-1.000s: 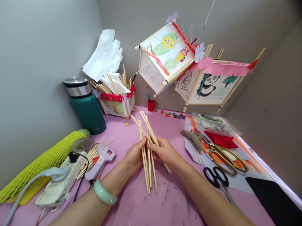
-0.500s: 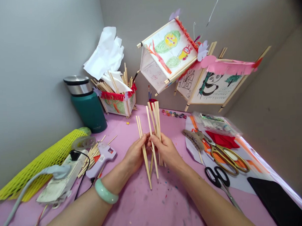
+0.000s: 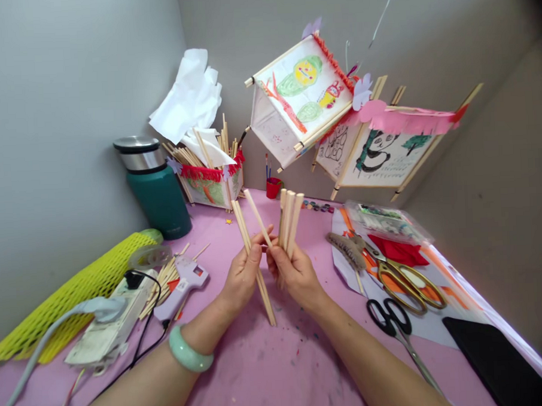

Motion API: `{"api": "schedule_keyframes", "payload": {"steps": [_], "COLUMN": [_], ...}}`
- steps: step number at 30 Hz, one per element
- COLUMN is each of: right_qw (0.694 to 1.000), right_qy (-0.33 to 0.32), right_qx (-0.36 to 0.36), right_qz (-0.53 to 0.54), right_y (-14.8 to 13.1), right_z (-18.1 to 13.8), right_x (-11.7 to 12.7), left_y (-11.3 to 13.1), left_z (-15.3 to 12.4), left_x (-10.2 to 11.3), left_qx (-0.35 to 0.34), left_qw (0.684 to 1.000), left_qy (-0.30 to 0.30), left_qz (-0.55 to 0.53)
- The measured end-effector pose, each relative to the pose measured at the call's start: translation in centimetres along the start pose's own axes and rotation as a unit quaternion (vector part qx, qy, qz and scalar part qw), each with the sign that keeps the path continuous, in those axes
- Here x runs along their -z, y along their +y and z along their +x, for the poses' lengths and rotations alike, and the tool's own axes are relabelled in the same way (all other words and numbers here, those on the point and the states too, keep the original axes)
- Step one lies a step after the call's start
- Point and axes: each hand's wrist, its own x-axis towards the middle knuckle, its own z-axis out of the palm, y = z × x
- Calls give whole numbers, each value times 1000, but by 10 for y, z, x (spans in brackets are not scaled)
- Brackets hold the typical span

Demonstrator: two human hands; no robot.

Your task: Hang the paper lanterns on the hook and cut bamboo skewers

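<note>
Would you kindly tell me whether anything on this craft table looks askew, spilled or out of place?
Small things only: paint specks dot the pink table below the held sticks, loose sticks lie splayed by the glue gun, and crumpled white paper sits heaped on the box of sticks.

You have a green flask [image 3: 156, 187] at nine o'clock, a glue gun [image 3: 182, 281] at eight with yellow foam netting [image 3: 68, 292] farther out, black scissors [image 3: 390, 320] at four, and painted paper lanterns [image 3: 300, 100] hanging at one.
</note>
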Motion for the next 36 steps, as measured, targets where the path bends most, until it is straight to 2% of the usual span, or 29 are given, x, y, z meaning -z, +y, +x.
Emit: {"api": "schedule_keyframes", "payload": {"steps": [4, 7, 12, 17, 20, 22, 24, 26, 30, 33, 36], "right_qw": [996, 986, 951, 924, 944, 969, 985, 991, 990, 986, 992], "right_qy": [-81, -155, -247, -319, -270, -206, -151, -119, -125, -140, -105], "right_qx": [-26, -65, -177, -202, -184, -123, -57, -29, -63, -60, -53], "right_qz": [-31, -4, 60, 61, 53, 63, 69, 57, -12, -60, -35], "right_y": [7, 7, 3, -3, -4, -3, -1, 2, 7, 12, 18], "right_z": [-1, -1, -1, -1, 0, 1, 3, 5, 5, 4, 3], "right_x": [1, 4, 12, 17, 15, 14, 14, 14, 15, 13, 8], "left_y": [3, 5, 3, 1, 2, 2, 2, 0, -5, -6, -6], "left_z": [0, 1, -1, -2, -2, -1, 1, 3, 4, 3, 1], "left_x": [-1, -1, 1, 2, 3, 3, 4, 5, 4, 3, 2], "left_qx": [9, -4, -8, -14, 14, 21, 2, -24, -34, -56, -87], "left_qw": [1000, 1000, 997, 997, 997, 995, 992, 988, 982, 974, 961], "left_qy": [3, -5, -35, -48, -27, -19, -23, -36, -72, -109, -142], "left_qz": [0, 24, 69, 67, 72, 96, 123, 146, 173, 190, 219]}}
